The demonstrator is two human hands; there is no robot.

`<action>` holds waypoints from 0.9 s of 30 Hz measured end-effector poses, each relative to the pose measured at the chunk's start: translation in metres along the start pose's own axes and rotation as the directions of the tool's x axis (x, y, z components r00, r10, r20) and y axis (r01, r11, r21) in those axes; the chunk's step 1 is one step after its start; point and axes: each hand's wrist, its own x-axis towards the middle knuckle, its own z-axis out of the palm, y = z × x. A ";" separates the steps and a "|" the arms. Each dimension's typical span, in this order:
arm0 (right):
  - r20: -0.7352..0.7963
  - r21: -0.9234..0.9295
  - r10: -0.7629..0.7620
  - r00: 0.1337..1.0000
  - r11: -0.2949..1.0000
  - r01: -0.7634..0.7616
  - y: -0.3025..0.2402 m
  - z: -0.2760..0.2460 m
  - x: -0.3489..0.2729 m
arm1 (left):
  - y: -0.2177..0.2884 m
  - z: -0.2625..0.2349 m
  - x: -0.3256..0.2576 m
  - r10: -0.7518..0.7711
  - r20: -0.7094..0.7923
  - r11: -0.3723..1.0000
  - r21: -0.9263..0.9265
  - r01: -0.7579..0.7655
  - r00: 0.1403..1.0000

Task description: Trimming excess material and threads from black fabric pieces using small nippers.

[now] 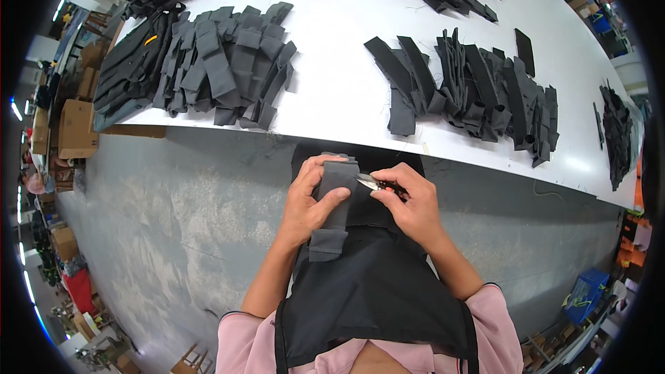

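My left hand (pixel 309 197) is closed on a dark grey fabric strip (pixel 337 217), its thumb across the front and its fingers behind. The strip's folded upper end looks layered, and its lower end hangs down over my black apron (pixel 367 291). In my right hand (pixel 414 201) is a pair of thread snips (pixel 377 183) with dark handles. Their short metal blades point left, at the right edge of the strip's upper end. I cannot tell whether the blades touch the fabric.
Ahead is a white table (pixel 332 48). A heap of dark strips (pixel 218 62) lies at its left beside stacked black fabric pieces (pixel 128 69). More strips (pixel 478 93) lie at the right. Cardboard boxes (pixel 76 128) stand at far left, a blue crate (pixel 587 294) at lower right.
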 end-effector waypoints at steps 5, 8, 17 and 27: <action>0.021 -0.119 -0.114 0.993 0.986 0.116 -0.005 -0.001 0.005 | 0.000 0.000 0.000 -0.027 0.026 0.999 -0.046 0.028 0.999; 0.085 -0.131 -0.097 0.992 0.985 0.108 -0.010 0.005 0.011 | -0.003 0.000 0.000 0.014 0.052 0.999 -0.038 -0.012 0.999; 0.093 -0.181 -0.154 0.984 0.969 0.169 -0.005 0.013 0.014 | -0.004 0.000 -0.001 0.019 0.103 0.999 -0.033 -0.016 0.994; 0.083 0.135 0.158 0.984 0.977 -0.168 0.011 0.013 -0.004 | -0.037 0.004 0.024 -0.179 -0.305 0.983 -0.101 0.155 0.935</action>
